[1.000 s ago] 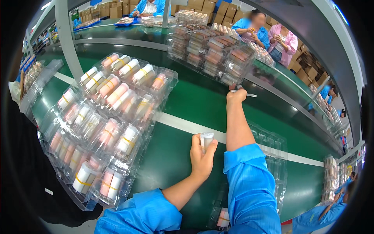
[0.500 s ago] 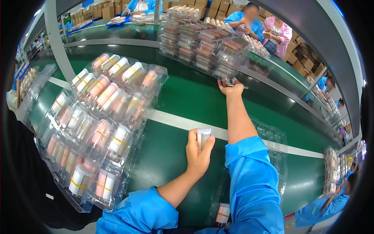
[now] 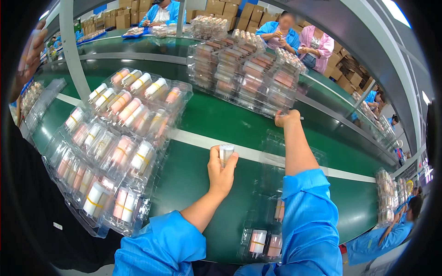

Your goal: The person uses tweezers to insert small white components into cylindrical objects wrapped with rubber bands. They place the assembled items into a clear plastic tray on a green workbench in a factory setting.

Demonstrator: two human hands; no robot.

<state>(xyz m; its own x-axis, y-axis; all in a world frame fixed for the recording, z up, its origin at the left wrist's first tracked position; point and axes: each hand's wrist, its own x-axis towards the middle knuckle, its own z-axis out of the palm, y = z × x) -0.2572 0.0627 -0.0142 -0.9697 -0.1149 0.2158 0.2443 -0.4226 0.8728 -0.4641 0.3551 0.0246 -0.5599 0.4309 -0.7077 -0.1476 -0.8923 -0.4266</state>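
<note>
My left hand (image 3: 221,172) is closed round a bundle of white and grey cylinders (image 3: 226,154), held upright over the green work surface. Farther out, my right hand (image 3: 287,118) reaches to the lower right corner of a tall stack of clear plastic trays (image 3: 239,76). Its fingers are curled, and a small pale piece shows beside them; what they hold I cannot make out. Under my right arm lies a clear tray (image 3: 258,211) with a few white and pink cylinders (image 3: 258,242) in its near pockets; the sleeve hides part of it.
At left, overlapping clear trays (image 3: 159,154) hold many white and pink cylinders bound with yellow bands. A white strip (image 3: 248,152) runs along the green surface (image 3: 202,110). A metal post (image 3: 71,55) stands at far left. Co-workers (image 3: 281,32) sit across; a hand (image 3: 31,57) shows at upper left.
My right hand has moved slightly right and nearer, by the stack's corner. The left hand still holds its bundle, a little farther left. More of the tray under my right arm shows.
</note>
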